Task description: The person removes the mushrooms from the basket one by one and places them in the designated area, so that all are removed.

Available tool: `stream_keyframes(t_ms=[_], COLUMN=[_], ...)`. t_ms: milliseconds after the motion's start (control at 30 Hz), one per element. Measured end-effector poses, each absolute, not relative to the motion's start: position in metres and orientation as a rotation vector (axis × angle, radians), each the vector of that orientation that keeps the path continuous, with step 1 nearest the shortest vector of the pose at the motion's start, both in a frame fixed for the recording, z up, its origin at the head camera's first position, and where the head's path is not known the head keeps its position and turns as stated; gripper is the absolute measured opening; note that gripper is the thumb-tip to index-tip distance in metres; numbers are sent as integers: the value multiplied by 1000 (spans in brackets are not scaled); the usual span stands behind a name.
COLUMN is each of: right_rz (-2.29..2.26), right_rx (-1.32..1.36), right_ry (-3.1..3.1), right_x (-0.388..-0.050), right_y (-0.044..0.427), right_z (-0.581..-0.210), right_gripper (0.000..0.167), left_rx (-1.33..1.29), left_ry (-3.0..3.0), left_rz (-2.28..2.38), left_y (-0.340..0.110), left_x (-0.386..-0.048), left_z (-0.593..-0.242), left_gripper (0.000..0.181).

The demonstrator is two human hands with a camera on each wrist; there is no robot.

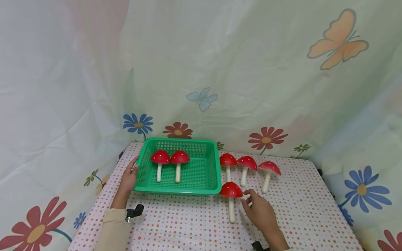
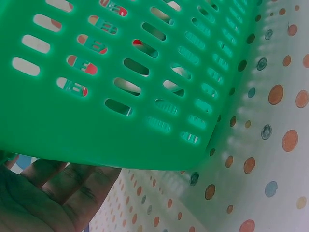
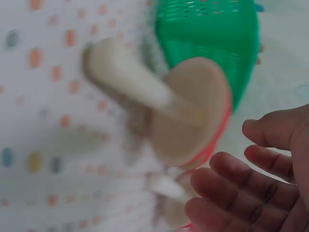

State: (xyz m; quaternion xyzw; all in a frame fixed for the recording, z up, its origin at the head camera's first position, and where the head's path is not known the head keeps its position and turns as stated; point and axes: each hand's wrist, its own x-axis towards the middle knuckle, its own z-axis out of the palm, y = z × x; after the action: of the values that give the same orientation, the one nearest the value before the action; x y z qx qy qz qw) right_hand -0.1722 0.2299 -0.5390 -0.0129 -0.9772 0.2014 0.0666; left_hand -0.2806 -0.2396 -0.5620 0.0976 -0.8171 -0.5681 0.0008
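Observation:
A green plastic basket sits on the table with two red-capped toy mushrooms inside, one on the left and one beside it. My left hand rests against the basket's left rim, its fingers fairly straight; in the left wrist view the rim hides the fingertips. Right of the basket's front corner lies another toy mushroom, cap away from me. My right hand is just right of its cap, with thumb and fingers apart and nothing held. In the right wrist view this mushroom's pale stem looks blurred.
Behind the nearest mushroom, three more toy mushrooms lie in a row right of the basket: one at its side, a middle one and a right one. A dotted cloth covers the table. A printed curtain hangs behind.

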Motion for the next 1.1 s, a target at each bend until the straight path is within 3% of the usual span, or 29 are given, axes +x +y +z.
stream_keyframes(t_ms=[367, 600, 833, 1100], right_rz=[736, 904, 1339, 1861], right_rx=[332, 554, 564, 475], right_ry=[-2642, -2414, -2504, -2759], right_x=[-196, -238, -303, -370], right_y=[181, 141, 93, 70], right_z=[-456, -415, -430, -503], right_gripper=[23, 17, 17, 33], left_rx=[297, 292, 316, 284], left_ry=[-2561, -2560, -2530, -2508], left_rz=[-1764, -1781, -1768, -1777], left_y=[-241, -241, -248, -238], left_x=[-281, -282, -285, -288], left_z=[-563, -563, -556, -566], left_gripper=[49, 49, 48, 48])
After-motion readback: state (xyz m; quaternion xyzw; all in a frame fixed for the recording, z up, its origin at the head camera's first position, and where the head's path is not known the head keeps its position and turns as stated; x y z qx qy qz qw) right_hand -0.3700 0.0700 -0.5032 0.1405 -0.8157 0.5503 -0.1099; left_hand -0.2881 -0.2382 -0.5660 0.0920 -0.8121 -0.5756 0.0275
